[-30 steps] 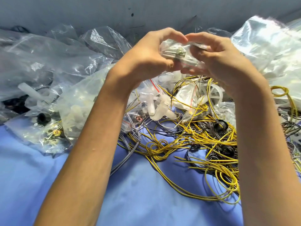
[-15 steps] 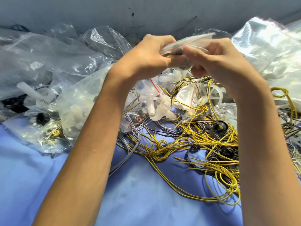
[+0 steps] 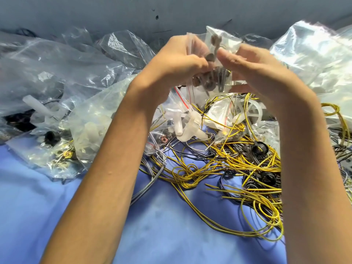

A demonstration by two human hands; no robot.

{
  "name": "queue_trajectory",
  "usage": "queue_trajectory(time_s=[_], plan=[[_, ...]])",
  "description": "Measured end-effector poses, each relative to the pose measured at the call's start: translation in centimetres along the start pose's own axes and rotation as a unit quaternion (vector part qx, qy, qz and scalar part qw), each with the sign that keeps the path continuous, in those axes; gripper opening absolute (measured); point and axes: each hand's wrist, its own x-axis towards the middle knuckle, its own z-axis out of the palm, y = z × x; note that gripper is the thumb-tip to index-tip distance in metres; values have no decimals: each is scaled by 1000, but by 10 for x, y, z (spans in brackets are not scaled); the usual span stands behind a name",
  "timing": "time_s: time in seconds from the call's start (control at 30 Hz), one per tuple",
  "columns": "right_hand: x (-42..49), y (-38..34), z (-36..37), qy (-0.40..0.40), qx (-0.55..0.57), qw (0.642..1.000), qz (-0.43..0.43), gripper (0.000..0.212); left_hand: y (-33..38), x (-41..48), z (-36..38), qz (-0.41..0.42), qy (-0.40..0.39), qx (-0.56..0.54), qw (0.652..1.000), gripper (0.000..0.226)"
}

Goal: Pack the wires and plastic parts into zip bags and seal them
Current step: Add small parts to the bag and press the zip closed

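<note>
While both forearms reach up over the blue cloth (image 3: 171, 235), the loose stock lies under and past them. Nearest is a tangled heap of yellow wires (image 3: 238, 162) on the cloth, right of centre, mixed with grey wires (image 3: 152, 178) and black ring parts (image 3: 259, 147). Just behind are a white plastic fitting (image 3: 190, 124), a white spoked wheel (image 3: 249, 109) and small red-striped bags (image 3: 181, 100).

To the left, a clear bag of whitish parts (image 3: 91, 122) lies beside a bag of brass-coloured metal bits (image 3: 57, 155).

The hands are raised above the heap, with the zip bag (image 3: 222, 40) held upright between them, clear of the cloth. It holds dark grey parts.
- Left hand (image 3: 177, 61): fingers curled tight on the bag's left edge.
- Right hand (image 3: 253, 69): thumb on the front of the bag, fingers behind it, pinching the right side.

Motion blur means I can't tell whether the seal is closed.

Farther back are crumpled clear plastic bags (image 3: 314, 54), then a grey wall (image 3: 114, 12).
</note>
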Motion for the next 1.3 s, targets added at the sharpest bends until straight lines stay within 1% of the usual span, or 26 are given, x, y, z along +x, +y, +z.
queue_trajectory(time_s=[0.1,0.17,0.2,0.27,0.3,0.4,0.53,0.57,0.63,0.67,0.7,0.73,0.77,0.8,0.83,0.9,0.93,0.97,1.0,1.03,1.07,1.1,1.13,1.17,1.23,1.3], plan=[[-5,0,1,-55,35,998,-26,26,-1,0,1,12,15,-47,999,27],[-5,-1,2,-73,50,995,-47,39,-2,1,2,24,20,-56,998,31],[-5,0,2,-77,56,994,-53,41,-3,1,3,31,21,-60,998,32],[-3,2,-1,-77,71,993,-59,28,-2,1,4,36,20,-75,996,32],[-2,3,-1,-76,75,992,-63,26,-2,0,3,35,19,-81,996,32],[-5,0,2,-69,63,992,-90,31,-1,-1,-1,29,9,-91,995,32],[-4,-4,7,-58,44,993,-92,35,-5,-3,-12,-2,-35,-101,994,32],[-3,-3,6,-43,28,995,-90,39,-7,-3,-17,-17,-28,-120,992,34],[-2,-1,3,-11,-1,997,-77,52,-14,-2,-28,-50,24,-140,989,35],[-2,0,0,2,-12,998,-68,56,-17,-1,-33,-54,58,-106,991,34],[-2,2,-4,11,-24,998,-59,59,-21,-1,-38,-51,80,-45,995,33],[-2,3,-6,14,-39,998,-51,61,-25,-1,-41,-44,79,23,996,31],[-2,3,-8,13,-55,997,-45,60,-27,-2,-43,-39,52,89,994,29],[-3,2,-7,14,-66,997,-38,58,-28,-2,-44,-43,3,157,987,26],[-3,1,-6,19,-66,997,-29,55,-29,-2,-45,-53,-54,230,970,24],[-3,-1,-2,31,-33,999,-7,45,-31,-2,-46,-78,-156,365,915,24],[-3,-2,-1,30,-2,1000,4,39,-32,-3,-47,-88,-185,411,888,25],[-2,-3,0,23,29,999,14,32,-32,-3,-48,-93,-194,437,874,26],[-1,-3,1,12,62,998,23,26,-32,-4,-49,-93,-185,444,872,23],[-1,-3,1,-1,98,995,28,22,-33,-5,-51,-86,-168,441,877,19],[0,-4,1,-11,133,991,32,19,-32,-6,-53,-77,-152,438,883,18],[1,-4,2,-14,153,987,36,22,-32,-7,-55,-67,-140,434,888,20],[1,-3,2,-7,150,988,39,26,-31,-7,-58,-60,-133,424,894,22],[2,-3,3,8,124,992,35,29,-29,-9,-61,-54,-130,410,901,23],[2,-2,5,26,68,997,15,27,-22,-14,-65,-39,-131,381,914,22],[1,-3,6,18,65,998,1,23,-12,-20,-67,-16,-136,358,924,19]])
